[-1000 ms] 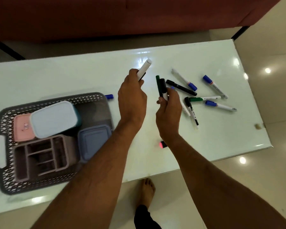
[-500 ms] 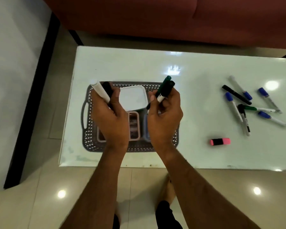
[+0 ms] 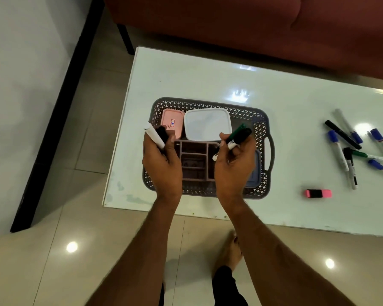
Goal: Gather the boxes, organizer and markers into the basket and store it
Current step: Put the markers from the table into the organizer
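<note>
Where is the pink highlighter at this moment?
In the head view, the pink highlighter lies on the white table to the right of the basket, nearer the table's front edge than the scattered markers.

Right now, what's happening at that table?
A person is tidying markers into the grey basket. The left hand grips two markers, the right hand two more, both held over the organizer. The pink box and white box are already in. Loose markers and a pink highlighter remain on the table.
</note>
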`<state>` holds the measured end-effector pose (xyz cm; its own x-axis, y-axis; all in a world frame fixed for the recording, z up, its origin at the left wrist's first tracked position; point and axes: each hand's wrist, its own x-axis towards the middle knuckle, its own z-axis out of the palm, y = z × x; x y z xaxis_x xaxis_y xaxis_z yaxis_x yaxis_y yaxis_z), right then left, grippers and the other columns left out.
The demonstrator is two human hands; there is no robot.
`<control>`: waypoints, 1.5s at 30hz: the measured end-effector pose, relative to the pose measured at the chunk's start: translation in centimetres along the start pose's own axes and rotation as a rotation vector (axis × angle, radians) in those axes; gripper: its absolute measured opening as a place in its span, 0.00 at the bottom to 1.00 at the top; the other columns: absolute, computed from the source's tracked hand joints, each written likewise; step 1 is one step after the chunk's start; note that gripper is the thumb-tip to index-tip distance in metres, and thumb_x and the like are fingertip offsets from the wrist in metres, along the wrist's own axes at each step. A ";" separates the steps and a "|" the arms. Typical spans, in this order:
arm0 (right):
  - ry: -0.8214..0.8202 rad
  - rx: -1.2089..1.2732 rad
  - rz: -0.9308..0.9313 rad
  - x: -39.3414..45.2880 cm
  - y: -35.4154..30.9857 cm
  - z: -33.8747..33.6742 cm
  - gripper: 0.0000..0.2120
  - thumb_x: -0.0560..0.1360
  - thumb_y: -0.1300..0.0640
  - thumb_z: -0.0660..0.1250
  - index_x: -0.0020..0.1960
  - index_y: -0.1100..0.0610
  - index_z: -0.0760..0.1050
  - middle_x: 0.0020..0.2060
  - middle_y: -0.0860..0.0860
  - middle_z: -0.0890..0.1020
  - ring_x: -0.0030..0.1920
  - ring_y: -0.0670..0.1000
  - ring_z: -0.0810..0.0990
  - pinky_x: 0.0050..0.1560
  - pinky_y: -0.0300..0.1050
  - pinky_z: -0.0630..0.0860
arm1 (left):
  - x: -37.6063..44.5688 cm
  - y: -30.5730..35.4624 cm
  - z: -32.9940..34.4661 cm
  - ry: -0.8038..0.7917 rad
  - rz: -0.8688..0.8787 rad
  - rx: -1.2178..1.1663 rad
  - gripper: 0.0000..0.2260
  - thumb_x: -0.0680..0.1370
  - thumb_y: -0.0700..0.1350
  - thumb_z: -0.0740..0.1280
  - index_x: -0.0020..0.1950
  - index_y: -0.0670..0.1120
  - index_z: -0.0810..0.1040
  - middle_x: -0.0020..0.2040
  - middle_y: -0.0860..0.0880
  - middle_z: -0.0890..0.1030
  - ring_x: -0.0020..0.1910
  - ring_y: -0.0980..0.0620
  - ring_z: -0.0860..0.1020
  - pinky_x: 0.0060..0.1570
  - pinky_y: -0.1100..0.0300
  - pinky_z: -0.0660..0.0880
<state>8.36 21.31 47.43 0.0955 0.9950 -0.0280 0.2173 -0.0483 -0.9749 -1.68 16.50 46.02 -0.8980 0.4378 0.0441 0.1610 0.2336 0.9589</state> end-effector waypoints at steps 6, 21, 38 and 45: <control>-0.063 -0.079 0.001 -0.8 1.5 0.6 0.28 0.75 0.74 0.66 0.70 0.56 0.66 0.56 0.50 0.81 0.58 0.45 0.82 0.61 0.41 0.80 | -0.2 -1.3 0.1 -0.086 0.012 -0.081 0.16 0.78 0.33 0.70 0.64 0.44 0.75 0.59 0.48 0.83 0.62 0.54 0.81 0.64 0.59 0.78; -0.074 -0.197 -0.042 -0.6 2.5 1.7 0.17 0.79 0.69 0.66 0.66 0.58 0.73 0.58 0.53 0.82 0.60 0.48 0.82 0.64 0.48 0.80 | -0.9 -1.7 0.5 -0.034 -0.039 -0.108 0.09 0.82 0.37 0.67 0.61 0.46 0.79 0.56 0.53 0.83 0.60 0.58 0.80 0.65 0.57 0.78; -0.091 -0.169 -0.029 -0.4 2.6 1.6 0.17 0.79 0.70 0.64 0.66 0.57 0.73 0.57 0.52 0.83 0.59 0.46 0.82 0.61 0.33 0.77 | -1.4 -1.1 0.6 -0.033 -0.197 -0.067 0.12 0.82 0.54 0.62 0.59 0.50 0.81 0.45 0.60 0.83 0.47 0.57 0.83 0.54 0.47 0.82; -0.084 -0.159 -0.016 -0.6 2.6 1.7 0.18 0.79 0.70 0.64 0.66 0.55 0.73 0.57 0.51 0.83 0.60 0.46 0.82 0.63 0.39 0.77 | -1.2 -1.5 0.4 -0.051 -0.175 -0.153 0.14 0.81 0.49 0.68 0.66 0.47 0.80 0.61 0.51 0.84 0.64 0.53 0.81 0.63 0.44 0.79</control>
<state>7.24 20.77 44.53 0.0103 0.9992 -0.0373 0.3695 -0.0385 -0.9284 -0.72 16.00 44.45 -0.8845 0.4459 -0.1373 -0.0630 0.1776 0.9821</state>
